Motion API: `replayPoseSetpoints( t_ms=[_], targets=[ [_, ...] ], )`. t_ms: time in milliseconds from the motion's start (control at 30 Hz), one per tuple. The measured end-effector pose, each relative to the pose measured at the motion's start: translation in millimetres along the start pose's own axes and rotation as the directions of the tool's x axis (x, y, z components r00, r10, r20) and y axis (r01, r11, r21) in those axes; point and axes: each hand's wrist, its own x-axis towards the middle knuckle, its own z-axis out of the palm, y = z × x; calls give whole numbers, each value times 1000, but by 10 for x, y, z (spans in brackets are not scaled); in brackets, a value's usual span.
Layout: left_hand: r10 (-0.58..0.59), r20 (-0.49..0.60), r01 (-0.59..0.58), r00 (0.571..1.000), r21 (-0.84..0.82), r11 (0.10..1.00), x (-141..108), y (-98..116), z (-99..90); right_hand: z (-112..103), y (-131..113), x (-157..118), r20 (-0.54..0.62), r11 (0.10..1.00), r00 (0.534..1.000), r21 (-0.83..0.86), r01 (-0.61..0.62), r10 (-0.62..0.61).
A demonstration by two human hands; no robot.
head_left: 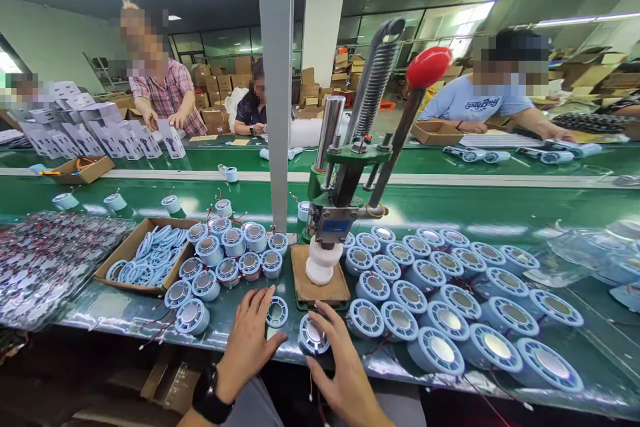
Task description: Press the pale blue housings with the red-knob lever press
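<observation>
My left hand (250, 330) has its fingers stretched out and thumb apart, the fingertips at the left edge of a light blue slotted ring (285, 313) lying on the table. My right hand (341, 363) is open too, its fingers curving over the right side of a light blue round housing (311, 333) with a silver disc in its top. Its thumb is just in front of that housing, and thin wires hang below. Behind both hands is a hand press (340, 220) with a red knob (430, 67). Its white round pusher (320, 265) is low over a brown base plate (323, 294).
Rows of light blue housings (411, 295) fill the right side; a smaller group (209, 250) sits left. A carton (145, 285) holds loose blue rings. Wired flat parts (55, 267) lie far left. A grey post (277, 80) rises behind. Co-workers sit or stand beyond the green belt (240, 197).
</observation>
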Motion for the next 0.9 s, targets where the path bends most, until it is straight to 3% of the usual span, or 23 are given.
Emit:
replayPoseSetpoints(
  t_ms=[67,133,300,533,767,833,900],
  targets=[
    [-59,-40,57,997,-64,996,6,62,-9,186,36,-82,-144,999,988,7,-46,46],
    [-72,-34,65,997,-176,982,11,185,-64,356,49,-115,-217,997,973,26,-73,77],
    [150,124,-117,981,-237,964,-21,547,-172,551,59,-83,-241,989,962,105,-105,128],
    [21,73,-1,997,-264,965,-38,645,-58,597,100,-104,-291,987,946,117,-114,144],
    [-42,39,54,998,-374,926,-130,558,114,625,97,-97,-256,998,964,34,-60,67],
    [-60,47,74,997,-403,912,-170,526,211,522,79,-77,-175,999,985,-49,-12,3],
    [-86,67,107,994,-432,895,-169,513,251,256,11,13,-3,987,998,-150,54,-55]
  ],
)
